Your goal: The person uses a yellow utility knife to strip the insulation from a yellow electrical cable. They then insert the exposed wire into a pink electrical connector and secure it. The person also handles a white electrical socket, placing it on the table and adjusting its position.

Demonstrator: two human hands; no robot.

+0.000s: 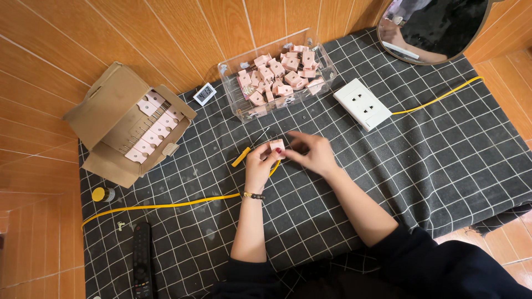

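In the head view, the person is sitting over a dark checked cloth [432,160] spread on a wooden floor, with both forearms reaching forward. The left hand [259,163] is curling its fingers around a small pink plug-like block [277,146], clamped on it from the left and from below. The right hand [311,152] is meeting the same block from the right, with its thumb and forefinger pinching toward the block's edge and the other fingers spreading loosely apart. The block is sitting between the two hands, just above the cloth, near the middle of the picture.

A yellow cable [166,205] is running from the left hand across the cloth to the left edge. A screwdriver with a yellow handle [246,152] is lying just left of the left hand. Beyond the hands, a clear plastic box [239,108] is holding a heap of similar pink blocks [280,75]. To its right, a white socket plate [362,103] is lying on the cloth with another yellow lead [438,98] trailing from it. At the left, an open cardboard box [108,119] is showing a row of pink blocks on pins. A small white digital display [205,94] is resting between the two boxes, a black remote control [142,260] is lying near the lower left, and a round mirror [438,52] is leaning at the upper right.
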